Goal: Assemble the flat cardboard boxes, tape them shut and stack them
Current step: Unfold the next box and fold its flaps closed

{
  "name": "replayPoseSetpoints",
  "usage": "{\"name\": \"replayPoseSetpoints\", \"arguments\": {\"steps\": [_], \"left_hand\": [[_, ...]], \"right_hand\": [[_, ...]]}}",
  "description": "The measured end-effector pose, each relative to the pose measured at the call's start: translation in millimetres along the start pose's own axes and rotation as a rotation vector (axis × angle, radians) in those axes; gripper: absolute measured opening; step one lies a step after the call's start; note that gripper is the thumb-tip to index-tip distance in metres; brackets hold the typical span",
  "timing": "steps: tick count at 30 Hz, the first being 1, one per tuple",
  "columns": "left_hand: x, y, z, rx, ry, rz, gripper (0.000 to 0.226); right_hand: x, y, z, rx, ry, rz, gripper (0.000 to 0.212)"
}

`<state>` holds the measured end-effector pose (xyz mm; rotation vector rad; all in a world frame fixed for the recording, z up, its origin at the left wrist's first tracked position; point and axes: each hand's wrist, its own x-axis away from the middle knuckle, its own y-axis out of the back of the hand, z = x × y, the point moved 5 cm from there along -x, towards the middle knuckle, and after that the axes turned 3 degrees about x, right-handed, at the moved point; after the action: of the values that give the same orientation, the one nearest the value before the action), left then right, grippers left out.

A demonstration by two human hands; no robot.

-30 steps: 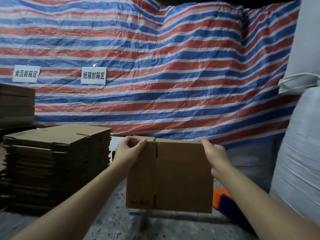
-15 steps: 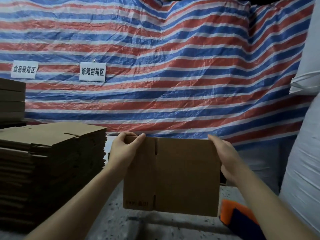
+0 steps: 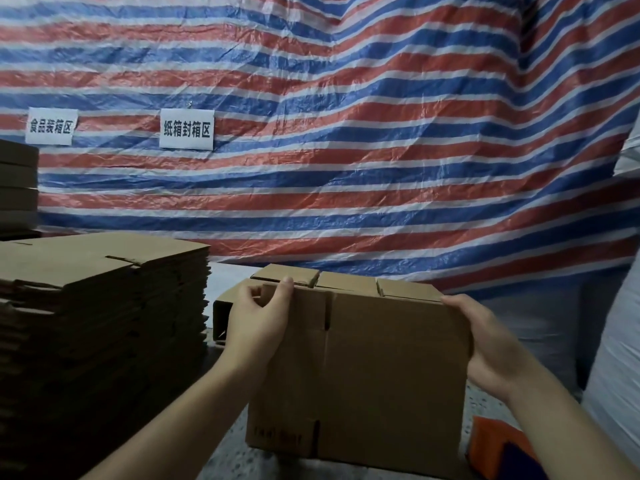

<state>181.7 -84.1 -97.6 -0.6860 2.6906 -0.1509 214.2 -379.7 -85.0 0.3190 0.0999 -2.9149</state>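
Centre and lower centre of the frame: a cardboard box (image 3: pixel 360 372), partly opened out, held up off the floor with its broad face toward the camera and flaps showing along its top edge. Left hand (image 3: pixel 254 323) pinching the box's upper left corner, thumb over the near face, fingers curled behind the flap. Right hand (image 3: pixel 485 344) cupped round the box's right edge, fingers wrapped behind and hidden by the cardboard.

Left side of the frame: a tall stack of flat boxes (image 3: pixel 104 327), top sheet level with the held box's upper edge, close beside the left forearm but apart from it. Far left edge, above that: another pile of cardboard (image 3: pixel 17 188), partly cut off. Between stack and held box, an open-ended carton (image 3: pixel 225 317), mostly hidden behind the left hand.

Behind everything: a red, white and blue striped tarp (image 3: pixel 346 133) with two white signs (image 3: pixel 187 129) at upper left. Right edge: white sacks (image 3: pixel 616 341). Lower right corner: an orange and dark object (image 3: pixel 498 448), kind unclear, partly behind the right forearm. Speckled floor (image 3: pixel 225 459) below.
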Motion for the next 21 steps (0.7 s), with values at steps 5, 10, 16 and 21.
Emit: {"name": "replayPoseSetpoints", "arguments": {"steps": [5, 10, 16, 21], "left_hand": [[7, -9, 4, 0.059, 0.126, 0.036, 0.032], [7, -7, 0, 0.048, 0.1, 0.035, 0.042], [0, 1, -8, 0.038, 0.113, 0.038, 0.042], [0, 0, -1, 0.026, 0.13, 0.061, 0.027]], "right_hand": [[4, -4, 1, -0.015, -0.033, 0.097, 0.048], [10, -11, 8, 0.011, -0.074, 0.086, 0.047], [15, -19, 17, 0.071, -0.067, 0.034, 0.047], [15, -23, 6, 0.084, -0.129, -0.012, 0.049]]}}
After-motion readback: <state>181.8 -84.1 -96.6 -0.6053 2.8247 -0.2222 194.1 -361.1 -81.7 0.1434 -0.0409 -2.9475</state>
